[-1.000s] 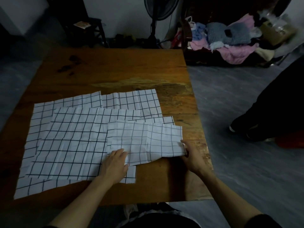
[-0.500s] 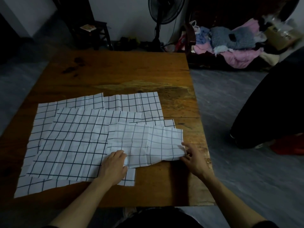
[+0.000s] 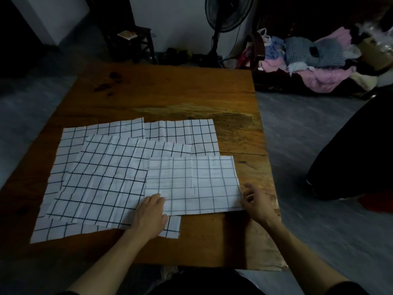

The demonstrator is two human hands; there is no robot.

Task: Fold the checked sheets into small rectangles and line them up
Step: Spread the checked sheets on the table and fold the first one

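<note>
A folded checked sheet [image 3: 192, 185] lies flat as a rectangle on the near right part of the wooden table [image 3: 170, 96]. It rests on top of several unfolded checked sheets [image 3: 100, 182] spread over the table's left and middle. My left hand [image 3: 152, 213] lies flat on the folded sheet's near left corner. My right hand [image 3: 258, 201] is at the sheet's right edge with fingers loosely spread, touching or just off the cloth.
A standing fan [image 3: 225, 20] and a dark stool [image 3: 131, 43] are beyond the table. A pile of clothes [image 3: 314, 62] lies at the back right. A person in dark clothing [image 3: 353, 154] crouches on the floor to the right.
The folded sheet's near right part, lifted and curled a second ago, now lies flat. My right hand has let go of that edge and opened. My left hand stays on the left corner.
</note>
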